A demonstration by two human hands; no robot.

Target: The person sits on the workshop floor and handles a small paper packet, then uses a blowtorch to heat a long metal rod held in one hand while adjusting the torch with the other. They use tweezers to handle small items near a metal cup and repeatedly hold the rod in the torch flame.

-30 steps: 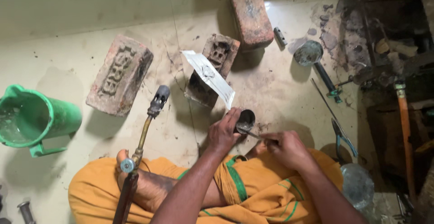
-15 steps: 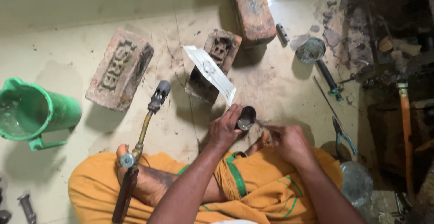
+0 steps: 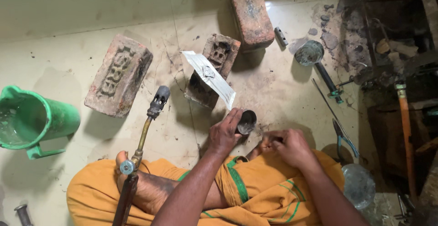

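Since a second ago we have lifted the small dark metal cup point(image 3: 247, 121) off the floor and tipped it, mouth turned toward us, while our right hand point(image 3: 287, 147) has drawn back from it toward our lap. The cup sits at about two o'clock from our left hand point(image 3: 224, 135), whose fingers grasp its side. Our right hand is clenched around something thin; what it holds is hidden inside the fist, so we cannot tell what it is. The cup's inside looks grey and dull, its contents hard to make out. A brass gas torch point(image 3: 141, 148) lies over our foot, nozzle pointing to twelve o'clock. At nine o'clock a green plastic jug point(image 3: 34, 121), cut off by the frame edge, holds water. A strip of white paper point(image 3: 210, 77) leans on a brick point(image 3: 214, 68) at twelve o'clock. Blue-handled pliers point(image 3: 344, 137) lie at three o'clock.
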